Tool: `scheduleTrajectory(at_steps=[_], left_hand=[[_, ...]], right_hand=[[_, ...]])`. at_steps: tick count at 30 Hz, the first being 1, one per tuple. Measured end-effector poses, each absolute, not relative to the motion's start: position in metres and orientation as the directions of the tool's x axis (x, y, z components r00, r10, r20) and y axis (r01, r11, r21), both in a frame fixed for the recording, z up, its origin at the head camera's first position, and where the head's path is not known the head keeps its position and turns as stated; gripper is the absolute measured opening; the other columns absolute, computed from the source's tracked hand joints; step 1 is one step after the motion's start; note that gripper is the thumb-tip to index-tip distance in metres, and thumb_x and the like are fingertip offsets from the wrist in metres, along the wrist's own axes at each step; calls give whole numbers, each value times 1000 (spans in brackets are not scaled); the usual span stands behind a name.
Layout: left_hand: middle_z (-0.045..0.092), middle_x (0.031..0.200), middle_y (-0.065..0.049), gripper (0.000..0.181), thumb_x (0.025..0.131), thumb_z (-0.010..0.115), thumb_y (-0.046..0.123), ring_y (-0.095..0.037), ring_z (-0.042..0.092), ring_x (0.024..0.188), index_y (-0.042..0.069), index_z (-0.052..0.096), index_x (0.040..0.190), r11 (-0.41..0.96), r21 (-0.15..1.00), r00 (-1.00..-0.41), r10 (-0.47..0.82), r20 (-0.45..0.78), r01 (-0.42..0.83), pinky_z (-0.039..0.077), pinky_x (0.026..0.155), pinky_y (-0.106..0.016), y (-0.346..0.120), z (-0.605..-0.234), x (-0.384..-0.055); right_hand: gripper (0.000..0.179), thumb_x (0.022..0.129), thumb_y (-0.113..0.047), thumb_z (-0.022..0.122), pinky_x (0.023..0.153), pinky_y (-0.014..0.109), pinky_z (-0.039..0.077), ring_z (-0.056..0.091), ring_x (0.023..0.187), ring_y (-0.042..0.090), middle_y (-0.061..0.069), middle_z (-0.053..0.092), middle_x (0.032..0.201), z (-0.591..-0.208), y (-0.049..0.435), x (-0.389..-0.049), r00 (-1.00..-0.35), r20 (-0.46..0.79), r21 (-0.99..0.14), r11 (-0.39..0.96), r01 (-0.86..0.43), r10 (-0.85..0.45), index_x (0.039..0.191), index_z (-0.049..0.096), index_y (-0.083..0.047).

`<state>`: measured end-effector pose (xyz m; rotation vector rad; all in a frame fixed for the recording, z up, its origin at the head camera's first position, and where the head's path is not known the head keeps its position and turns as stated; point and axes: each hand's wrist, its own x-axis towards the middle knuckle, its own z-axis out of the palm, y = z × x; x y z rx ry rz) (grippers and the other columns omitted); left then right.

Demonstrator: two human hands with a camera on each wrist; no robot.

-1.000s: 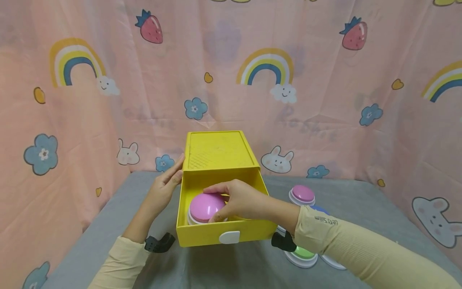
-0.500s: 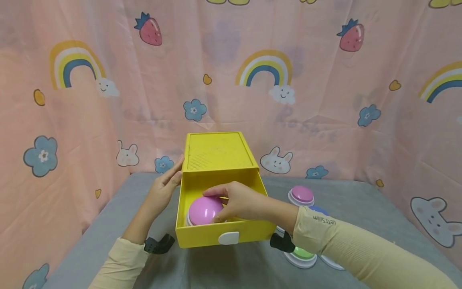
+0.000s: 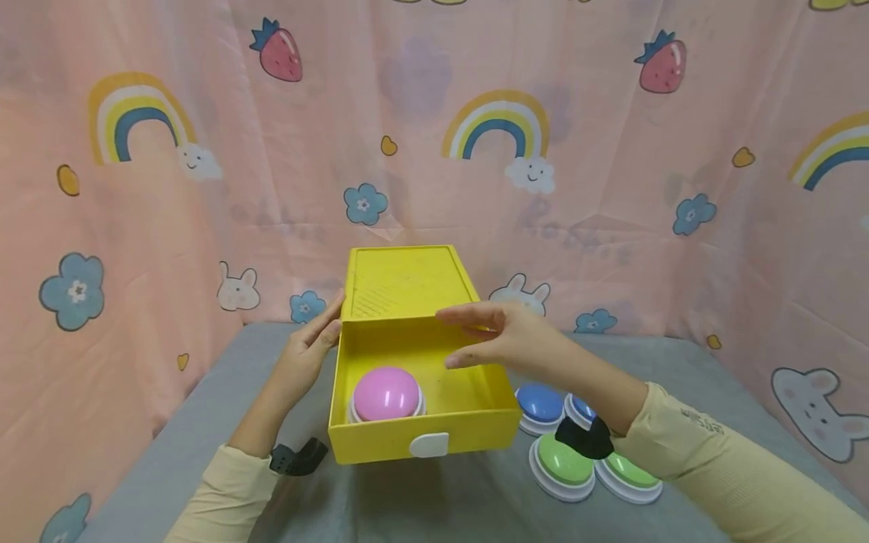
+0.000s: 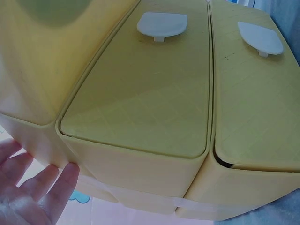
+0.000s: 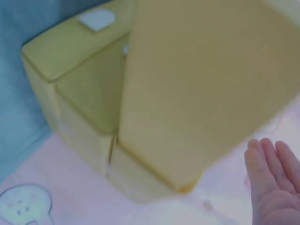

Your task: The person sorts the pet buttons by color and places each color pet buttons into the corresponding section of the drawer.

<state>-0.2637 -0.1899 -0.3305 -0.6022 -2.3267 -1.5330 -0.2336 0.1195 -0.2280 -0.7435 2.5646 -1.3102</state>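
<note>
A yellow drawer cabinet [image 3: 413, 280] stands on the table, its top drawer [image 3: 475, 431] pulled out toward me. Inside the drawer's front left corner sits a pink dome push button [image 3: 387, 394] with a white base. My left hand [image 3: 307, 360] rests against the cabinet's left side with fingers extended; the left wrist view also has this hand [image 4: 35, 194] touching the side wall. Above the drawer's right side hovers my right hand [image 3: 512, 335], thumb and fingers spread apart with nothing between them. In the right wrist view, that hand [image 5: 274, 187] appears beside the extended drawer [image 5: 206, 84].
Right of the cabinet, blue push buttons [image 3: 541, 403] and green push buttons [image 3: 565, 460] lie on the grey tabletop [image 3: 699, 422], partly covered by my right forearm. Two closed drawers [image 4: 140, 93] sit below the top one. A patterned pink curtain [image 3: 611, 249] hangs behind.
My right hand has released the pink push button, which stays in the drawer, and has moved up and to the right. The left hand keeps its place on the cabinet.
</note>
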Motion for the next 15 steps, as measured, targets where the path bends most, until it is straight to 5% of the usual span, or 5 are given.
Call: scheduleTrajectory(at_steps=[15], left_hand=[[26,165,-1,50,109,39,27,-29,33,149,23,29,158,353,801,-875,178,451,484,43,111,-49,-190,-331,-263]], right_hand=[[64,86,-40,77,102,44,52,53,136,33,9,58,144,-227,194,-248,-932,128,-768,561,-310,-340,142,56,-15]])
